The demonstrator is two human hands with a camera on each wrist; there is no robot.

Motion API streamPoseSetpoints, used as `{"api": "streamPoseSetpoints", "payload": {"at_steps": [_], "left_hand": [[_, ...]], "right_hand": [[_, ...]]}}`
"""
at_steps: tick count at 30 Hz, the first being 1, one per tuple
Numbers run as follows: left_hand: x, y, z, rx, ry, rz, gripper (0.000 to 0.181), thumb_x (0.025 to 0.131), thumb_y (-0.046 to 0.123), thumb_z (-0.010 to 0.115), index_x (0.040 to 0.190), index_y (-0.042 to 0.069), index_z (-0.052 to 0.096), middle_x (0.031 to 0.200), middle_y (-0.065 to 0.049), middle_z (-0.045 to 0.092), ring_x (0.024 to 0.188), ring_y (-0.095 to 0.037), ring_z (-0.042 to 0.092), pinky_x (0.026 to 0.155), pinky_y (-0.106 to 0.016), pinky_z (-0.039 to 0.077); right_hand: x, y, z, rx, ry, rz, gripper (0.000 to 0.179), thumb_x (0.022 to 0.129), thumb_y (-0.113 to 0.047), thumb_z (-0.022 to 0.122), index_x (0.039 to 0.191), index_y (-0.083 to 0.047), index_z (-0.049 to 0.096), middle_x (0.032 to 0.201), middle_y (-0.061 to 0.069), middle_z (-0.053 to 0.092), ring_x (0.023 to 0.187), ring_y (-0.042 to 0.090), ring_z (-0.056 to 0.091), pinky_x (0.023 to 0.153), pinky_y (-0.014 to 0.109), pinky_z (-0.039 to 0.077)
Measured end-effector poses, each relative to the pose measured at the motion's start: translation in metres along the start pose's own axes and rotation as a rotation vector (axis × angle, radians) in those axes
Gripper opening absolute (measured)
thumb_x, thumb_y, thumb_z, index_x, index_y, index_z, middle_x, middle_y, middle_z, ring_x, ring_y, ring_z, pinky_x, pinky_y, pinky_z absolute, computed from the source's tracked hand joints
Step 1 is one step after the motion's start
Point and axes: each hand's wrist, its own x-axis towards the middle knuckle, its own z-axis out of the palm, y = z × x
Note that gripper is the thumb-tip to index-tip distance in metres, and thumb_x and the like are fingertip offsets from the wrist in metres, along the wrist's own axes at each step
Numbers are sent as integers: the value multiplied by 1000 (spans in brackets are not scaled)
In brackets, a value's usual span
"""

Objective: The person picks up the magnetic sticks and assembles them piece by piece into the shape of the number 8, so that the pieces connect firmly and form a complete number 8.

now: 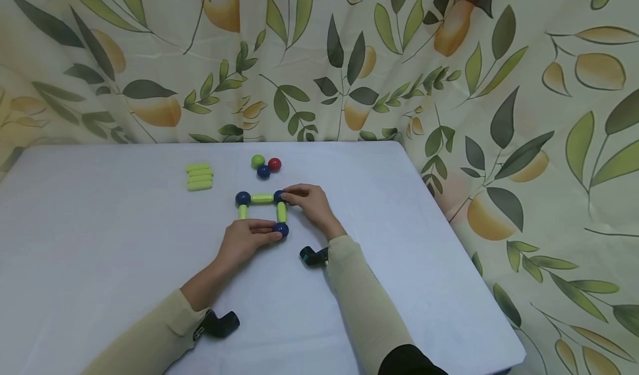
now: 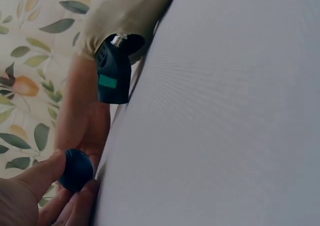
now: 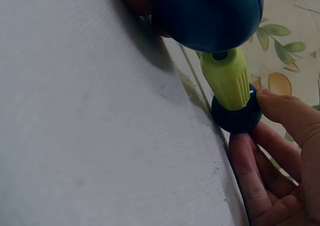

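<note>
My left hand (image 1: 243,239) pinches a dark blue ball (image 1: 281,230) at the near right corner of a small frame of balls and rods. At the far right corner, my right hand (image 1: 310,204) grips another blue ball (image 3: 235,120) between thumb and fingers. A ribbed lime-green rod (image 3: 227,80) joins these two balls. Another green rod (image 1: 262,198) runs along the far side to a third blue ball (image 1: 243,198). From that ball a green rod (image 1: 243,212) points toward me, its near end hidden behind my left hand.
Several loose green rods (image 1: 199,176) lie side by side at the back left of the white table (image 1: 125,225). Behind the frame sit a green ball (image 1: 258,161), a red ball (image 1: 274,165) and a blue ball (image 1: 263,172). A leaf-patterned curtain (image 1: 309,86) hangs behind.
</note>
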Motion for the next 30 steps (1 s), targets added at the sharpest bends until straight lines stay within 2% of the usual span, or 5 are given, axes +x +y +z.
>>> {"api": "streamPoseSetpoints", "payload": {"at_steps": [9,17,20,25,30], "left_hand": [[1,1,4,22,37,11,38,78,40,82,108,16,77,99,2,77,108,-19,67,87,-36,48],[-1,1,4,28,50,27,32,81,34,81,107,15,77,98,1,77,106,-20,68,89,-40,50],[-3,3,0,33,49,2,30,83,34,79,107,16,77,99,1,77,105,-18,68,87,-36,51],[0,9,-30,-76,65,-59,33,88,35,75,111,11,75,101,-4,76,96,-14,71,82,-27,57],[9,-1,-67,-50,168,-86,41,92,40,68,117,7,71,99,-7,76,85,-10,72,74,-20,56]], "right_hand": [[0,0,0,2,-4,-5,29,91,-35,70,112,-16,74,106,0,74,91,14,68,86,32,49],[1,1,0,-1,-7,-6,29,91,-35,71,113,-16,74,106,0,74,91,14,68,84,31,50],[1,2,0,-5,-5,3,29,91,-35,70,113,-16,74,105,-1,74,91,13,67,85,31,50],[2,1,0,-2,-7,19,29,91,-35,71,112,-16,74,105,-1,73,91,13,68,85,30,50],[1,0,0,13,-17,21,29,91,-34,71,113,-15,74,106,0,73,91,14,68,82,29,50]]}}
